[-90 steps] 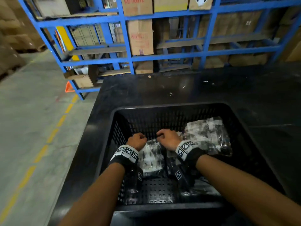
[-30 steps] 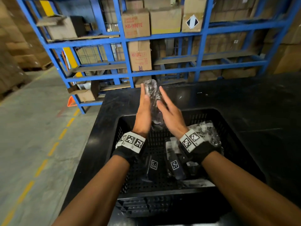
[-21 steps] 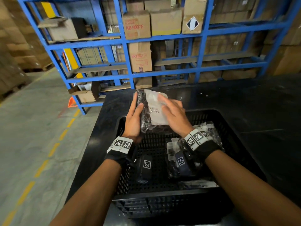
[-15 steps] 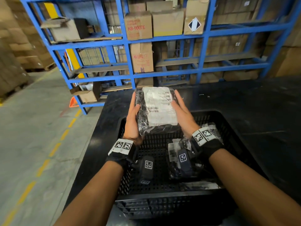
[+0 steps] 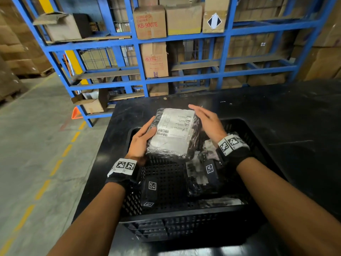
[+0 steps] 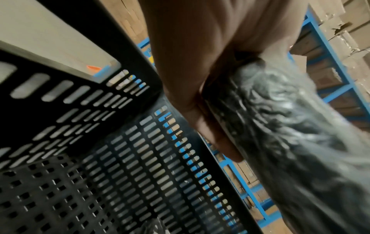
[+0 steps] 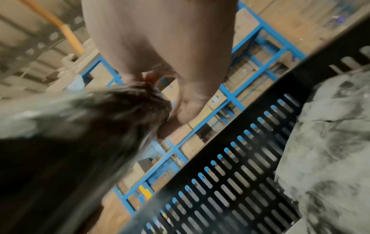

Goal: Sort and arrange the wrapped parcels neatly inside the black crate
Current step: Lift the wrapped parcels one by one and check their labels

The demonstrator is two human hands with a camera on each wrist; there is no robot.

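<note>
A parcel (image 5: 173, 133) in dark plastic wrap with a white label facing up hangs above the far half of the black crate (image 5: 184, 217). My left hand (image 5: 141, 141) grips its left edge, thumb on top and fingers underneath, as the left wrist view shows around the parcel (image 6: 290, 142). With straight fingers, my right hand (image 5: 208, 122) lies flat against its right edge. More wrapped parcels (image 5: 199, 174) lie in the right half of the crate, one of them a pale bundle (image 7: 330, 142) against the slotted wall (image 7: 230, 166). The crate's left floor (image 6: 60, 197) is bare.
The crate sits on a black table (image 5: 276, 117). Behind it stands a blue steel rack (image 5: 140, 43) loaded with cardboard boxes. Concrete floor with a yellow dashed line (image 5: 55, 167) runs along the left, with an orange cone (image 5: 76, 113) by the rack's foot.
Both hands lifted the parcel out of the crate and turned it from edge-on to label-up. It now sits a little lower, and my right fingers have straightened along its right edge.
</note>
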